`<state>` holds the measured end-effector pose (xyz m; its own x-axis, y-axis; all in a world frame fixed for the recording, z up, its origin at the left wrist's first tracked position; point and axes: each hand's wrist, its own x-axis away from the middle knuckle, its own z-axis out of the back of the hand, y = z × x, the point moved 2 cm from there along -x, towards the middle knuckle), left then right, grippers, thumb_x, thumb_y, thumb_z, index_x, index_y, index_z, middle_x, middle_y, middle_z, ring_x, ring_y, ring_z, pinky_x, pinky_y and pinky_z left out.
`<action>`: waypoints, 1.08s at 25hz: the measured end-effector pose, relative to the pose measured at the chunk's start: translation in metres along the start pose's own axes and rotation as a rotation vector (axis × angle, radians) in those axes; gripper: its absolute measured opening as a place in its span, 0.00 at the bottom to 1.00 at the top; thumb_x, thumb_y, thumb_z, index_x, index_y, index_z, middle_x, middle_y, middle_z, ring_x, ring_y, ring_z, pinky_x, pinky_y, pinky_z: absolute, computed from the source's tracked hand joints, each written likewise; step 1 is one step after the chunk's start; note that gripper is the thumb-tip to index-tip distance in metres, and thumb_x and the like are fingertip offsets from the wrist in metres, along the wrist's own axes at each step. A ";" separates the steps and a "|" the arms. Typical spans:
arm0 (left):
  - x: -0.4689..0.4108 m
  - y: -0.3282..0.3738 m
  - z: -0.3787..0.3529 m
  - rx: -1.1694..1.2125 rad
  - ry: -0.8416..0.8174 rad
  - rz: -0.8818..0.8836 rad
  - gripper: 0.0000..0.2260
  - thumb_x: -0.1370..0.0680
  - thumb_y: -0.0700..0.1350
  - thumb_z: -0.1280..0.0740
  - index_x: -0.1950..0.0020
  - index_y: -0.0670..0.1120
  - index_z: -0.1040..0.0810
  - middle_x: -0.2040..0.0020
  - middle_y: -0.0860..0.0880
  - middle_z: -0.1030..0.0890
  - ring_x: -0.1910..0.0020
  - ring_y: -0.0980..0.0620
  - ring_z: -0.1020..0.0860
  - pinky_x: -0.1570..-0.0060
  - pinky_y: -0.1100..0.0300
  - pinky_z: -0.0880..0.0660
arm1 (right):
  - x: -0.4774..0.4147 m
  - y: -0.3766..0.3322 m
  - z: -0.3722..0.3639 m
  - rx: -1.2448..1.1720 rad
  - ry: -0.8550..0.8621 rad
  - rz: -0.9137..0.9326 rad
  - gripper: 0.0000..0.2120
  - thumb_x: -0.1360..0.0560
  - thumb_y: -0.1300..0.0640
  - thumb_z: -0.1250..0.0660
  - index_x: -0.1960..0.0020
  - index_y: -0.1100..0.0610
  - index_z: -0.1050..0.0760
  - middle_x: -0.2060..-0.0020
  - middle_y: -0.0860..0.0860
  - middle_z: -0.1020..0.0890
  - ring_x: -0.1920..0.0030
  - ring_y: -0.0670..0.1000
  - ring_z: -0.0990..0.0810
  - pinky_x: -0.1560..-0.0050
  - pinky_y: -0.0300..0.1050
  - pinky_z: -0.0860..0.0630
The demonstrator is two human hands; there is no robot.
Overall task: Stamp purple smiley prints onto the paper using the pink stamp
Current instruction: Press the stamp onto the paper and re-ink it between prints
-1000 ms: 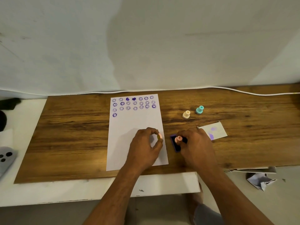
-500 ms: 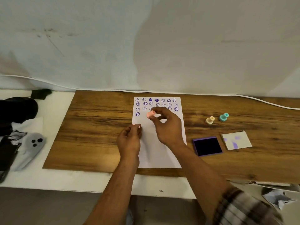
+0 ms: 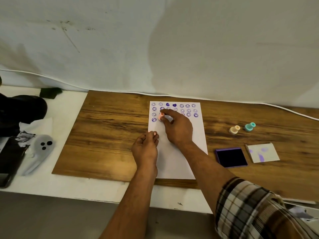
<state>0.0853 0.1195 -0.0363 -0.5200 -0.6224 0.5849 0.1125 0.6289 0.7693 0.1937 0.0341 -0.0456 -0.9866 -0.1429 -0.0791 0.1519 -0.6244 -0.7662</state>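
The right hand (image 3: 177, 126) pinches the pink stamp (image 3: 161, 116) by its knob, at the paper's (image 3: 177, 163) eleven o'clock corner beside the purple prints (image 3: 174, 110). The left hand (image 3: 146, 147), fingers curled, pins the paper's nine o'clock edge. The stamp looks light and rigid; the thin paper could slide.

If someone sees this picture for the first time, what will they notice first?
The right hand presses a pink stamp onto the paper, beside rows of purple smileys at its far end. The left hand steadies the paper's left edge. To the right lies an ink pad.
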 end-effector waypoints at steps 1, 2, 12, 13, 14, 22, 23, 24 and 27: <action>0.000 0.000 0.000 -0.003 0.001 0.002 0.07 0.20 0.39 0.30 0.45 0.37 0.17 0.50 0.42 0.12 0.51 0.49 0.13 0.54 0.62 0.17 | -0.001 0.000 0.000 0.018 -0.004 0.009 0.13 0.21 0.43 0.32 0.38 0.41 0.18 0.42 0.42 0.14 0.46 0.49 0.17 0.46 0.47 0.20; 0.000 -0.001 0.000 -0.010 0.003 0.001 0.08 0.20 0.40 0.30 0.45 0.37 0.17 0.50 0.42 0.12 0.51 0.49 0.13 0.54 0.62 0.17 | -0.001 0.000 0.000 0.034 -0.008 0.019 0.13 0.21 0.43 0.32 0.37 0.41 0.18 0.42 0.42 0.14 0.46 0.49 0.17 0.46 0.48 0.20; 0.001 -0.001 0.001 -0.015 0.002 0.003 0.08 0.21 0.40 0.29 0.45 0.37 0.16 0.50 0.43 0.12 0.51 0.50 0.13 0.50 0.60 0.16 | -0.003 -0.014 0.000 0.339 0.014 0.320 0.15 0.22 0.60 0.32 0.36 0.54 0.18 0.50 0.54 0.13 0.47 0.62 0.22 0.58 0.53 0.21; 0.001 -0.001 0.001 -0.016 0.006 0.004 0.08 0.21 0.40 0.29 0.45 0.38 0.16 0.50 0.43 0.12 0.51 0.50 0.13 0.50 0.59 0.16 | -0.003 -0.015 0.002 0.358 0.016 0.339 0.15 0.23 0.61 0.31 0.36 0.54 0.19 0.52 0.56 0.13 0.47 0.63 0.22 0.60 0.52 0.22; 0.000 -0.002 0.001 -0.016 0.010 0.004 0.07 0.21 0.40 0.29 0.45 0.38 0.16 0.50 0.44 0.12 0.52 0.50 0.13 0.50 0.59 0.16 | -0.003 -0.017 0.003 0.374 0.014 0.349 0.16 0.23 0.61 0.31 0.37 0.54 0.18 0.54 0.57 0.13 0.46 0.64 0.21 0.62 0.51 0.23; -0.001 -0.006 0.000 -0.047 0.051 -0.010 0.04 0.22 0.41 0.28 0.50 0.41 0.15 0.53 0.46 0.11 0.52 0.51 0.13 0.48 0.56 0.17 | -0.002 -0.032 0.006 0.476 0.000 0.344 0.14 0.31 0.67 0.26 0.47 0.57 0.16 0.63 0.60 0.18 0.58 0.65 0.19 0.67 0.49 0.23; -0.002 -0.005 0.000 -0.049 0.047 -0.013 0.05 0.22 0.41 0.28 0.49 0.41 0.15 0.52 0.46 0.11 0.52 0.51 0.13 0.48 0.56 0.17 | -0.004 -0.032 0.008 0.495 -0.017 0.387 0.13 0.31 0.67 0.26 0.48 0.57 0.16 0.64 0.60 0.18 0.58 0.65 0.19 0.67 0.49 0.24; -0.002 -0.004 0.001 -0.054 0.040 -0.014 0.05 0.22 0.41 0.28 0.49 0.41 0.15 0.52 0.46 0.11 0.52 0.52 0.13 0.48 0.56 0.17 | -0.006 -0.031 0.009 0.511 -0.041 0.399 0.11 0.29 0.66 0.28 0.48 0.56 0.17 0.63 0.60 0.19 0.57 0.65 0.19 0.67 0.48 0.26; -0.001 -0.005 0.003 -0.043 0.023 0.002 0.05 0.21 0.40 0.28 0.48 0.40 0.16 0.51 0.45 0.12 0.51 0.50 0.13 0.50 0.58 0.17 | -0.007 -0.022 0.012 0.438 -0.152 0.263 0.12 0.20 0.57 0.33 0.39 0.50 0.18 0.55 0.58 0.17 0.52 0.61 0.21 0.58 0.50 0.25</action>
<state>0.0830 0.1184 -0.0413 -0.5001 -0.6322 0.5919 0.1500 0.6099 0.7782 0.1982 0.0395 -0.0209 -0.8967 -0.4275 -0.1146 0.4362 -0.8099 -0.3921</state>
